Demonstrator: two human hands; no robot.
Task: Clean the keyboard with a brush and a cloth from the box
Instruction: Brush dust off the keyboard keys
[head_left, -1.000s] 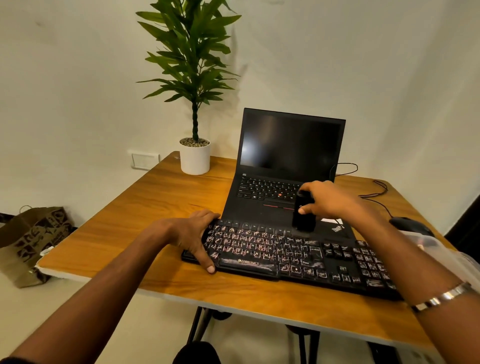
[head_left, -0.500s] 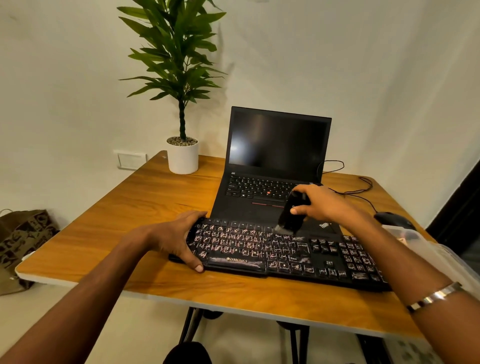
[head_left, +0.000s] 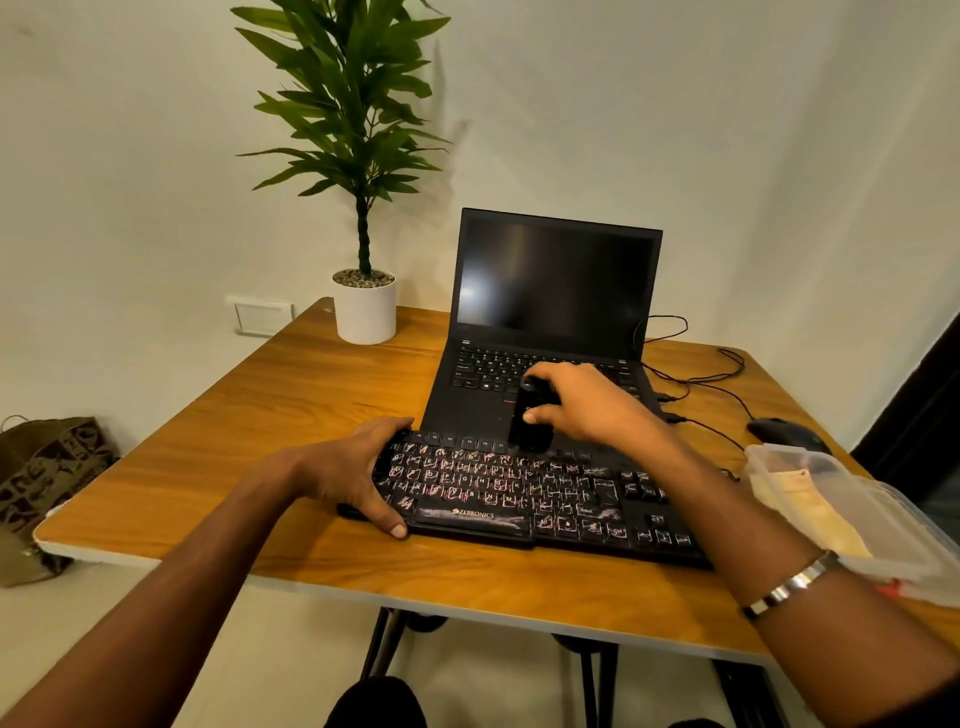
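Right hand (head_left: 587, 402) had its fingers clamped around a short black brush (head_left: 529, 418), thumb on the near side, bristle end down at the top key row near the middle of the keyboard (head_left: 524, 493). Left hand (head_left: 345, 470) gripped the keyboard's left end, fingers curled over the far edge, thumb pressed down at the front edge by the spacebar corner. Keyboard lay flat on the desk (head_left: 260, 415), its far edge just in front of the open laptop (head_left: 550, 312), keys smeared with pale dusty marks.

Handling, as judged: brush looked light and rigid in the body, bristles soft; stubby handle suits a wrap grip, as held. Keyboard looked like light, stiff plastic, likely to slide on the smooth desk, so bracing one end made sense; keycaps could pop under hard scrubbing. Clear plastic box (head_left: 852, 514) sat at the right desk edge, a pale item inside, possibly the cloth, can't confirm.

Versus half a second earlier: brush was tilted then with its bristles on the keys a little lower; now it stood more upright at the top row, slightly further left along the keyboard. Left hand's grip unchanged. Camera shifted, so the plant (head_left: 358, 156) sat a little further right in frame.
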